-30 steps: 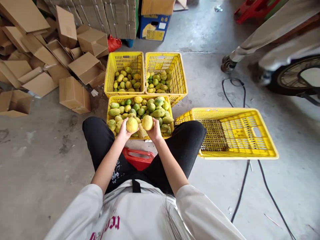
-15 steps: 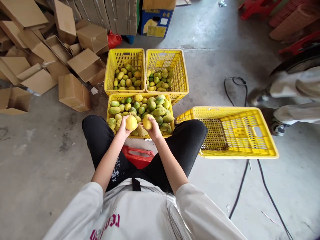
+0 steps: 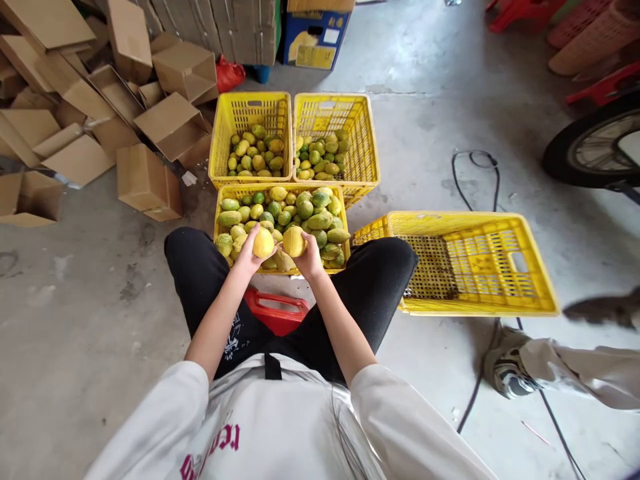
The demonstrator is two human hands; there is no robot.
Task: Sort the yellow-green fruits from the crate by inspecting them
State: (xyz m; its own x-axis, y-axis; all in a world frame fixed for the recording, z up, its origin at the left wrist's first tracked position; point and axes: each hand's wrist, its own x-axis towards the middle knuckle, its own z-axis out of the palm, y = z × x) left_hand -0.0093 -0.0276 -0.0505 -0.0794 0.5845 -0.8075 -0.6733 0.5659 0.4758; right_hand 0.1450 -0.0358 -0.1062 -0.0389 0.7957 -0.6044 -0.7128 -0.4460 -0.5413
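Seated person, knees apart, red stool [image 3: 277,313] showing between the legs. Left hand [image 3: 247,259] is closed around the left yellow fruit [image 3: 263,243], fingers cupped under it, thumb on the side. Right hand [image 3: 311,261] is closed the same way around the right yellow fruit [image 3: 294,241]. The two fruits are held up side by side, almost touching, just above the near edge of the near crate [image 3: 218,223]. That crate is heaped with green and yellow fruit and sits on the floor between the knees. Behind it, touching, are two more yellow crates: far left crate [image 3: 250,107] and far right crate [image 3: 333,110], both part filled with the same fruit. Side crate [image 3: 475,308] lies by the right knee, tilted against the near crate's corner. Black cable [image 3: 493,180] runs behind it and comes out below it. Another person's shoe [image 3: 505,368] and trouser leg [image 3: 585,373] stand on that cable, near the side crate's front corner. Loose cardboard boxes [image 3: 150,181] are piled at the left, with a red bag [image 3: 229,75] and a blue box [image 3: 313,41] at the back. A wheel [image 3: 595,148] is at the right edge.
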